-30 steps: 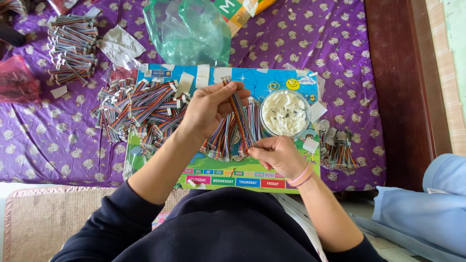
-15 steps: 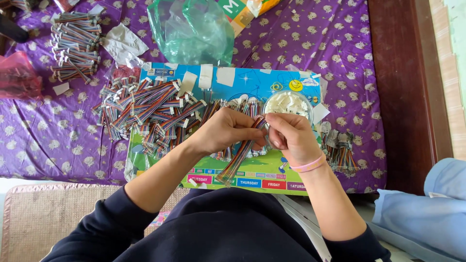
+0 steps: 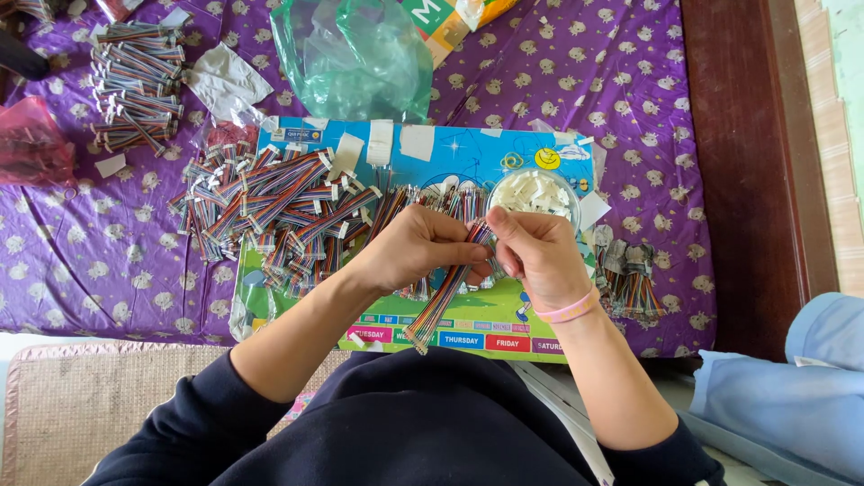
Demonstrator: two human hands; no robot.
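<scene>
Above the colourful printed board [image 3: 531, 148], at its right end, one round clear bowl [image 3: 535, 193] is seen, filled with small white plastic connector housings, too many and too small to be counted. Just below the bowl, one rainbow ribbon cable [image 3: 441, 301] is held between both hands: its upper end is pinched by the fingers of the left hand [image 3: 421, 247] and of the right hand [image 3: 537, 255], which touch each other there, while its lower end hangs slanting down to the left over the board. One heap of ribbon cables [image 3: 270, 207] is spread over the board's left part. One green plastic bag [image 3: 360, 54] lies beyond the board on the purple cloth [image 3: 630, 81], its contents not discernible. One pink bag [image 3: 31, 144] lies at the far left.
</scene>
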